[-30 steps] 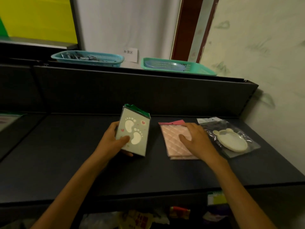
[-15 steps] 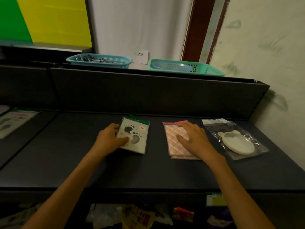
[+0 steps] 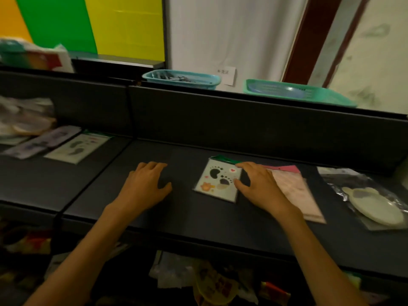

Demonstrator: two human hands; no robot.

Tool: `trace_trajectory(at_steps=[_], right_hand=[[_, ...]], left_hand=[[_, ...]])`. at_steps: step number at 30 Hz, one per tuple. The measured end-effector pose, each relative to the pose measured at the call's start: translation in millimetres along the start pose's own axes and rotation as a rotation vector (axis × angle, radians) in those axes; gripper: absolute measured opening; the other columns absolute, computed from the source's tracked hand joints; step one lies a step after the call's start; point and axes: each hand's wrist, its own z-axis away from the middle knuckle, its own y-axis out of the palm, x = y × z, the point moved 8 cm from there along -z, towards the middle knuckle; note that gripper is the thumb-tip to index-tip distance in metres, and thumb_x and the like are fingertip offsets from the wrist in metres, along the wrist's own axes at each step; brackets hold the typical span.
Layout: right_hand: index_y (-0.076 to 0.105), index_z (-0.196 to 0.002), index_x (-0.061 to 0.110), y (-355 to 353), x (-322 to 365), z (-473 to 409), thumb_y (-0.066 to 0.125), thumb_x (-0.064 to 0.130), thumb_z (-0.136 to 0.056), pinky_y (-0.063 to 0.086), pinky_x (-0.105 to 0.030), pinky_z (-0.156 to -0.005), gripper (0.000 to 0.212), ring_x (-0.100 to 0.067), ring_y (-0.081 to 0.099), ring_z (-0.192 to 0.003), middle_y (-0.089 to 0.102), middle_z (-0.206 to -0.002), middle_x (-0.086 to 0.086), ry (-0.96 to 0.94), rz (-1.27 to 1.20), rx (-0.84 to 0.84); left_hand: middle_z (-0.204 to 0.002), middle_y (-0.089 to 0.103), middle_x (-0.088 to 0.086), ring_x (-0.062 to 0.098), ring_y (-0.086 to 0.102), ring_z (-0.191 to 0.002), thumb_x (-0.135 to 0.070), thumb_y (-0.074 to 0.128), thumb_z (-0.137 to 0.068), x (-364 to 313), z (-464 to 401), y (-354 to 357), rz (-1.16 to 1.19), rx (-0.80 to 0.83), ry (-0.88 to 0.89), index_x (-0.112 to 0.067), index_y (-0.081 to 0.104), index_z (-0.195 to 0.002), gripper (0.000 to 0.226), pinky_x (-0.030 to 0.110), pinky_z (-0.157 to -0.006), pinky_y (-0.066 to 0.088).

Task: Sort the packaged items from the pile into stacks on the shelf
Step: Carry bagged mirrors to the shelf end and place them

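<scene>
On the dark shelf [image 3: 176, 219] the footprint-print packet [image 3: 218, 181] lies flat, with the right hand [image 3: 258, 188] at its right edge, fingers loosely spread and touching its top corner and side without closing on it. The left hand [image 3: 144, 188] rests palm-down, fingers relaxed and empty, on bare shelf to the packet's left. Partly under the right wrist lies a pink quilted packet [image 3: 295, 191]; a clear bag holding a bear-shaped pad [image 3: 373, 206] is further right, more packets [image 3: 75, 149] lie far left, and two teal baskets [image 3: 181, 79] sit on the ledge behind.
</scene>
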Motion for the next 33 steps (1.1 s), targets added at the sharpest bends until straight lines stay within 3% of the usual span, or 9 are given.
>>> trace_trajectory(at_steps=[19,33], right_hand=[[0.039,-0.139,0.025,131,322,-50,0.051,0.040,-0.093,0.023,-0.033,-0.110,0.050,-0.018,0.034,-0.133,0.039,-0.145,0.003,-0.129,-0.023,0.100],[0.040,-0.140,0.023,191,418,-124,0.053,0.040,-0.092,0.027,-0.033,-0.108,0.052,-0.021,0.037,-0.130,0.041,-0.144,0.000,-0.088,-0.019,0.094]], left_hand=[[-0.148,0.034,-0.001,0.027,0.029,-0.135,-0.048,0.052,-0.092,320,78,-87,-0.029,0.034,-0.123,-0.024,0.028,-0.146,0.064,0.047,-0.106,0.036],[-0.146,0.036,0.002,0.027,0.030,-0.133,-0.046,0.051,-0.092,445,32,-114,-0.038,-0.023,-0.105,-0.021,0.028,-0.146,0.064,0.045,-0.102,0.039]])
